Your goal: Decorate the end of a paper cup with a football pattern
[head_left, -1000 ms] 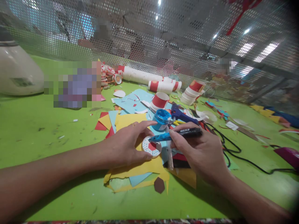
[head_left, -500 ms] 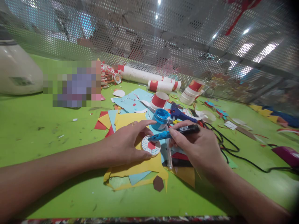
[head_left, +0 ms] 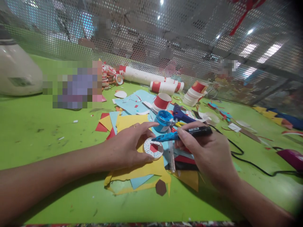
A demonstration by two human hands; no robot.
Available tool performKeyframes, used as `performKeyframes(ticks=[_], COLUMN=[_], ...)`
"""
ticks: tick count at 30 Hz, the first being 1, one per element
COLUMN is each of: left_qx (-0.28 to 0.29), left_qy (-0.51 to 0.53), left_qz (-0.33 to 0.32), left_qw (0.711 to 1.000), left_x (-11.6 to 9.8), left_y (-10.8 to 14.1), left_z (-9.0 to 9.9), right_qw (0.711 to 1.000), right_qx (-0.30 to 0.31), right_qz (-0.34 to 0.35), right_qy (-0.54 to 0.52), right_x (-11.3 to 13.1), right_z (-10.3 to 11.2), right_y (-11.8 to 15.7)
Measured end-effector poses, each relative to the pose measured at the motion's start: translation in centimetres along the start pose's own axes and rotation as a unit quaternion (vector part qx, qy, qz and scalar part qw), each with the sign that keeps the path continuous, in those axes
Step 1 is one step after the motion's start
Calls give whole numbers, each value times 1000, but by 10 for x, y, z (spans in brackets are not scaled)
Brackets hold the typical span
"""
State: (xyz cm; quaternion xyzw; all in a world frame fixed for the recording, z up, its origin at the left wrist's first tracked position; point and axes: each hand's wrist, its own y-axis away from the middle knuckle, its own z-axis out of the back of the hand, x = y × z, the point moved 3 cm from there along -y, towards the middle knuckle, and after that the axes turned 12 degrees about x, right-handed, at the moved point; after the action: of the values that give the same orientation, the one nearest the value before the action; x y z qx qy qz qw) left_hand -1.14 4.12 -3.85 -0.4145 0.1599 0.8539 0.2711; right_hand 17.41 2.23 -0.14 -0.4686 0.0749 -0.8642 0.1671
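A small white disc with a red centre and blue dots lies over yellow paper. My left hand grips its edge between thumb and fingers; some fingertips are hidden behind it. In my right hand is a black marker smeared with blue, its tip at the disc's upper part. An open jar of blue paint stands just behind the disc. Below the disc is a brown hexagon. A clear stick-like object lies between the hands.
Behind the jar are a red-and-white paper cup, a blue glue gun and stacked cups. Long cup rolls lie before a perforated metal screen. A black cable crosses the right side. Paper scraps surround the work.
My right hand has shifted slightly right with the marker, whose tip has moved a little across the disc. My left hand keeps its hold, almost unmoved.
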Motion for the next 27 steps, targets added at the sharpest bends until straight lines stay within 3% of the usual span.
performKeyframes(ticks=[8, 27], left_qx=[14, 18], left_qy=[-15, -17], left_qz=[-16, -24], left_qw=[1000, 999], left_x=[0, -2], left_y=[0, 0], left_z=[1, 1], right_qw=[999, 999], right_qx=[22, 34], right_qz=[32, 32], right_qy=[-1, 11], right_x=[-5, -8], right_z=[-7, -9], right_y=[0, -1])
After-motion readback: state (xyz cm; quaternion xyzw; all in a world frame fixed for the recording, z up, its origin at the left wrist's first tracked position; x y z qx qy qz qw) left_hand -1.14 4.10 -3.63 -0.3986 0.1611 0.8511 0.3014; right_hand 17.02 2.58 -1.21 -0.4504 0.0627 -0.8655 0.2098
